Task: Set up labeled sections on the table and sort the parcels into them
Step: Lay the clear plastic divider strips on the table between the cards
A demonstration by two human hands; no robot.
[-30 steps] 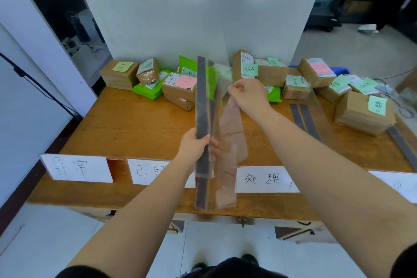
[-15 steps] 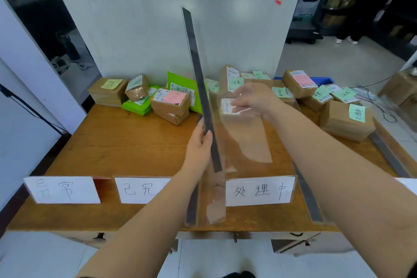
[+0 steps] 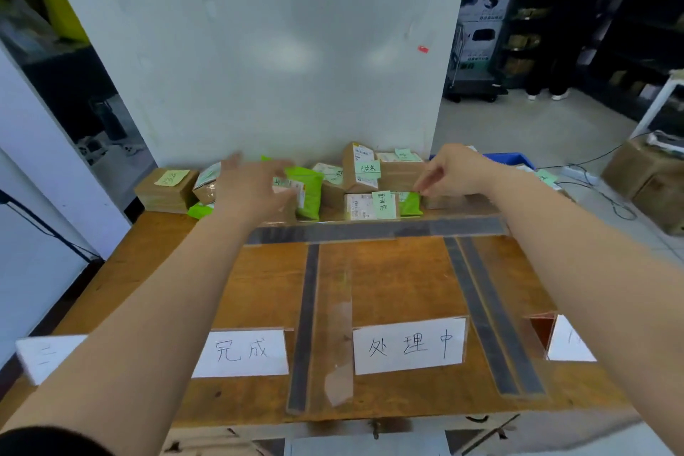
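Wooden table [image 3: 388, 281] | parcels [image 3: 364, 178] beyond spread left hand [image 3: 251, 189] | right hand [image 3: 453, 172] pinching, contents unclear

Both arms reach across the wooden tabletop [image 3: 388, 281] toward parcels [image 3: 364, 174] piled against the white wall. Left hand [image 3: 251, 189] spread, blurred, over green mailers [image 3: 309, 189]. Right hand [image 3: 451, 174] fingers curled by a brown box; whether it holds anything, unclear. Clear dividers [image 3: 374, 229] with dark strips lie on the tabletop. Paper labels [image 3: 409, 350] stand along the near edge.
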